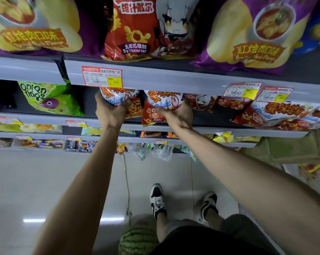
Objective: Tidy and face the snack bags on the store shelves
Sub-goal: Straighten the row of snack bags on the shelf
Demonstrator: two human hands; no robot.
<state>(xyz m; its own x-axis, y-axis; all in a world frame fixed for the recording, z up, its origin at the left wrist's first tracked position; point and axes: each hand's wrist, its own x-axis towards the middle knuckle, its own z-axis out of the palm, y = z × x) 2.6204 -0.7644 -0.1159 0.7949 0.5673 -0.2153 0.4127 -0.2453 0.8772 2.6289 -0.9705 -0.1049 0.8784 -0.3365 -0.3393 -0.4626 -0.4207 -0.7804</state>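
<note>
The shelf edge [174, 78] hides the tops of both snack bags [162, 103] I hold, the frame's top cuts off the purple bags [247, 52], and the price tag [101, 76] has small print too tiny to read.

Red-and-white left bag [116, 97] stands beside matching right bag [162, 102], both upright.

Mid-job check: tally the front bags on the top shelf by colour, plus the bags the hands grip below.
Purple glossy potato-chip bags: 2
Red glossy bag with a cartoon character: 1
Blue bag at the right edge: 1
White-and-red crab-print bags, one in the left hand, one in the right hand: 2
Total: 6
</note>
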